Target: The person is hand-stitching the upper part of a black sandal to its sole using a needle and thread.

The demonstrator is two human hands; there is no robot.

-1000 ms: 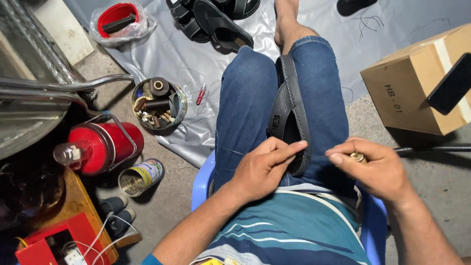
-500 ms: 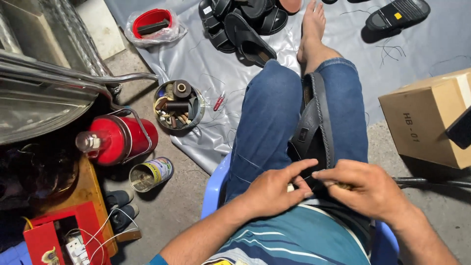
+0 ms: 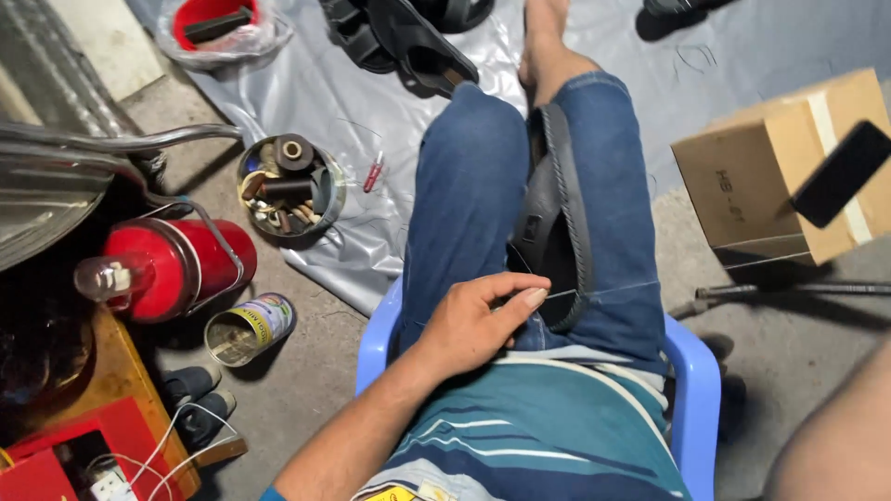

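the left hand (image 3: 473, 320) lies on the lap, fingers curled loosely, thumb and forefinger pressed together on a thin thread (image 3: 594, 289) that runs taut to the right across the jeans. the hand's fingertips touch the heel end of a black sandal (image 3: 557, 223), which lies lengthwise between the thighs, sole edge up. the right hand is out of the frame; only a bare forearm (image 3: 835, 436) shows at the lower right corner, so its grip cannot be told.

outward now: the person sits on a blue plastic chair (image 3: 691, 371), in a striped shirt, one bare foot stretched out onto a grey sheet (image 3: 390, 121) spread over the floor. on that sheet, more black sandals (image 3: 408, 37) lie at the top, and a small red tool (image 3: 373, 172) lies just beside a round tin of odds and ends (image 3: 290, 186). left of the chair, an open can (image 3: 249, 327) lies on its side on the concrete, near a red cylinder (image 3: 172, 264). to the right, a cardboard box (image 3: 789, 172) stands with a dark phone (image 3: 840, 172) leaning on it, a metal rod (image 3: 789, 289) on the floor below it.
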